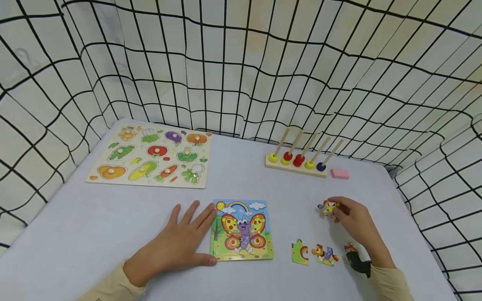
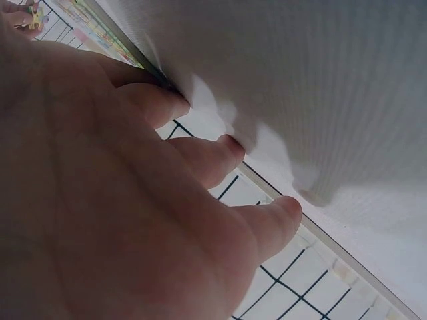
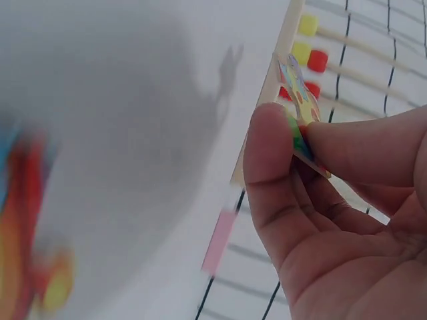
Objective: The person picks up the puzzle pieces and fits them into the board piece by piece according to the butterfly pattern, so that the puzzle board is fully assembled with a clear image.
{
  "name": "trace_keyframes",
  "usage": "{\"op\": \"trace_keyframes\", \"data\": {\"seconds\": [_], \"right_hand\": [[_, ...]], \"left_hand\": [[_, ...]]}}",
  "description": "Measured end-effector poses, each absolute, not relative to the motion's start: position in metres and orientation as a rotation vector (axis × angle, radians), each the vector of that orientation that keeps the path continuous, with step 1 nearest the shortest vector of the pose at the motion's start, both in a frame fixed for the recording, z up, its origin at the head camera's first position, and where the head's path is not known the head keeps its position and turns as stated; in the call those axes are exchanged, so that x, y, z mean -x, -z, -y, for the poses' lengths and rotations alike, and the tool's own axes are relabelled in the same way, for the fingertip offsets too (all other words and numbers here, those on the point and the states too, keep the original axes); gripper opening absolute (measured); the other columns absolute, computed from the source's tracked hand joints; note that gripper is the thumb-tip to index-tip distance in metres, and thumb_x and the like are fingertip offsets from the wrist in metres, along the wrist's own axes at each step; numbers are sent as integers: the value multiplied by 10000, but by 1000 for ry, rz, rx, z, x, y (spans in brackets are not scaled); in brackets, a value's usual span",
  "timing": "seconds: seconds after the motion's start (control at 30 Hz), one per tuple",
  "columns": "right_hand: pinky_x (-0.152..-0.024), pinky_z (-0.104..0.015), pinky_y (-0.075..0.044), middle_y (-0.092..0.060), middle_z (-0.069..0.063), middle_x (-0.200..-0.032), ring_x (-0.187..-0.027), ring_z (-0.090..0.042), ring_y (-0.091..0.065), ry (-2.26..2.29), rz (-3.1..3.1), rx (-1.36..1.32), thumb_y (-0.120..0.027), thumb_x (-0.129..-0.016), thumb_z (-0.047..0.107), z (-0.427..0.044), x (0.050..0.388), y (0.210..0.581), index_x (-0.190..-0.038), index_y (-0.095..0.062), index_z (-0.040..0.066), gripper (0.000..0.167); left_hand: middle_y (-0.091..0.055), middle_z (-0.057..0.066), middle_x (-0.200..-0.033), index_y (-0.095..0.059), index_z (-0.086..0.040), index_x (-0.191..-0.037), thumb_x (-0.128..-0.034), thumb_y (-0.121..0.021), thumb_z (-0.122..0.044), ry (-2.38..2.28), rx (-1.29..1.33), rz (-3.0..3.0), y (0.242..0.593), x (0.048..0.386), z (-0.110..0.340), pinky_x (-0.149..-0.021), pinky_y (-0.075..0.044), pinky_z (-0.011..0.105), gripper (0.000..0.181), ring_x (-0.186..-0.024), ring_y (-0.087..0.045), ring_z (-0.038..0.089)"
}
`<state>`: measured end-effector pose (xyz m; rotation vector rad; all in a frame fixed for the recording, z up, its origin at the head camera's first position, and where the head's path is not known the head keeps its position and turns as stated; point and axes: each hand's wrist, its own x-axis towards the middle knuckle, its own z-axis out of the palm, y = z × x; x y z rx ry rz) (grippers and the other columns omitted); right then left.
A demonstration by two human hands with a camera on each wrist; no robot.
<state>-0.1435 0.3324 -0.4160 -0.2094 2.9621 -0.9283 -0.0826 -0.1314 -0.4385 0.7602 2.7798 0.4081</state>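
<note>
A square butterfly picture board (image 1: 244, 228) lies flat on the table. My left hand (image 1: 180, 240) rests beside it with fingers spread, the forefinger and thumb touching its left edge; the left wrist view shows those fingers straight. Over the table to the board's right, my right hand (image 1: 352, 215) pinches a colourful jigsaw piece (image 1: 329, 207) between thumb and fingers. The right wrist view shows this piece (image 3: 303, 100) held on edge. Below that hand lie a green-edged jigsaw piece (image 1: 300, 253) and a purple-and-orange one (image 1: 326, 255). Another piece (image 1: 350, 247) is partly hidden by the dark wrist camera.
A vegetable peg puzzle (image 1: 148, 154) lies at the back left. At the back right stands a wooden stacker (image 1: 297, 165) with upright pegs and coloured beads, a pink block (image 1: 340, 173) beside it. Black netting (image 1: 233, 62) over white walls surrounds the table.
</note>
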Motion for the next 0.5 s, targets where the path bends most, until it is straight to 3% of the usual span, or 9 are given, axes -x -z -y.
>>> {"op": "trace_keyframes", "data": {"seconds": [0.27,0.5], "right_hand": [[-706,-247,-557,-711,-117,-1075,-789,-183,-692,1045,-2861,250,-663,-1039,-7,-298,156,411,-1345,-670,-17,307],[-702,-263,-575,-662,-76,-978,-779,-176,-711,1125,-2758,359,-707,-1017,6,-271,162,408,-1291,-686,-24,277]], "left_hand": [[-238,135,-1762,-307,-39,-1684,-843,-746,-762,-406,-757,-2777,439,83,131,-1159,-82,826,1193,-1590,-146,509],[-239,131,-1763,-301,-44,-1687,-841,-733,-777,-391,-767,-2784,440,83,131,-1158,-84,827,1200,-1589,-149,508]]}}
